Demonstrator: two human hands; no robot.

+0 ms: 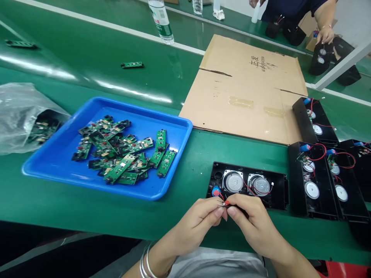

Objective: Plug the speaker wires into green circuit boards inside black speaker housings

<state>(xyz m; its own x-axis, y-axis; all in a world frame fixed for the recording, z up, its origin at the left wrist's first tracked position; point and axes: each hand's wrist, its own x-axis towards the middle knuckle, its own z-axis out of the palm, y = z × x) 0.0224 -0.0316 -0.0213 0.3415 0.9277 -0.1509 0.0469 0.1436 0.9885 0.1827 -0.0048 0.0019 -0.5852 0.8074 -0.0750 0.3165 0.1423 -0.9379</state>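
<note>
My left hand (201, 219) and my right hand (252, 221) meet at the front edge of a black speaker housing (278, 189). Both pinch a small, thin part (223, 204) with a red piece on it, mostly hidden by the fingers; it looks like a circuit board seen edge-on. Behind them, the housing lies open with two round speakers (234, 181), a blue cylinder (216, 191) and red and black wires. A thin wire with a white plug lies over the right speaker.
Left stands a blue tray (156, 193) of green circuit boards, beside a plastic bag (17, 116) of boards. Flat cardboard (246, 88) lies behind. More open housings (319, 170) stand right. A bottle (162, 23) stands behind; another person's hand (325, 35) touches a housing across the table.
</note>
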